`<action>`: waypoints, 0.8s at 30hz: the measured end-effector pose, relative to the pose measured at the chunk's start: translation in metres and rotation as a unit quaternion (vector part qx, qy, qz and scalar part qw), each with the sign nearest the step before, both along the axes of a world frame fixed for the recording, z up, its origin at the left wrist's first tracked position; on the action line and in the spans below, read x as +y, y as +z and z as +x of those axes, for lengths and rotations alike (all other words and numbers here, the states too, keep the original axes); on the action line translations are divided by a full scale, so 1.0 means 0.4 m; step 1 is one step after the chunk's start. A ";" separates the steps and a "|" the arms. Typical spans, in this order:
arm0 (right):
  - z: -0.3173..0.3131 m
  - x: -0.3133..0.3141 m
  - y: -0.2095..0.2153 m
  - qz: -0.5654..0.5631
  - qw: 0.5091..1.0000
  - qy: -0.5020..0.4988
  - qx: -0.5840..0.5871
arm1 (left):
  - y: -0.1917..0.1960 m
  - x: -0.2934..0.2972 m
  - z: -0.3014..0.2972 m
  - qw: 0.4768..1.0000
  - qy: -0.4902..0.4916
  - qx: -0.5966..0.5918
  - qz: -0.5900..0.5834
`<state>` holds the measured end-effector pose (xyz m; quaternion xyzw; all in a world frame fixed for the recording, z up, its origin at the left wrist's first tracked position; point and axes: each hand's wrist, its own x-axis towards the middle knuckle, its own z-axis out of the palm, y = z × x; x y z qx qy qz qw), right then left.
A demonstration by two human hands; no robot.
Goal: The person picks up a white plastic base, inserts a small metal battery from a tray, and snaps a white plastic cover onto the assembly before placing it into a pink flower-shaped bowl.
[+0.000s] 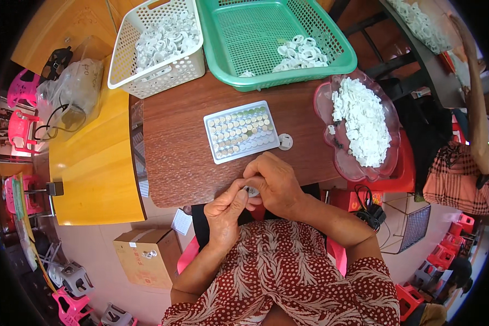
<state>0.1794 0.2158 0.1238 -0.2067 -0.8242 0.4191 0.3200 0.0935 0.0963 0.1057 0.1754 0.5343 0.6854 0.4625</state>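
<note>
I pinch a small white ring part [251, 191] between my left hand [226, 213] and right hand [275, 185] at the table's near edge, just behind it the tray of round metal pieces [241, 131], a loose white ring [285, 142], and the pink bowl of white chips [358, 127].

Table top [185, 141]: dark reddish-brown wood grain. Adjoining table [92, 163]: yellow-orange. Perforated basket [126, 54]: white, holding white ring-shaped parts [165, 35]. Mesh basket [239, 32]: green, with more white rings [301, 54]. Scalloped dish [323, 103]: translucent pink, heaped with white pieces [364, 122]. Small tray [242, 131]: pale grey-white, with rows of silvery and yellowish discs. Sleeves [288, 271]: dark red with cream leaf print. Stools [22, 92] at left: bright pink.
</note>
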 end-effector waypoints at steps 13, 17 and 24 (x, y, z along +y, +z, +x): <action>-0.024 0.032 -0.009 -0.017 1.000 -0.021 -0.011 | 0.037 -0.004 -0.038 0.984 0.022 -0.169 -0.058; -0.058 0.065 -0.019 0.117 0.992 -0.048 -0.021 | 0.029 -0.014 -0.059 0.984 0.036 -0.158 -0.075; -0.086 0.083 -0.062 0.268 0.960 -0.015 -0.085 | 0.033 -0.012 -0.068 0.982 0.052 -0.158 -0.090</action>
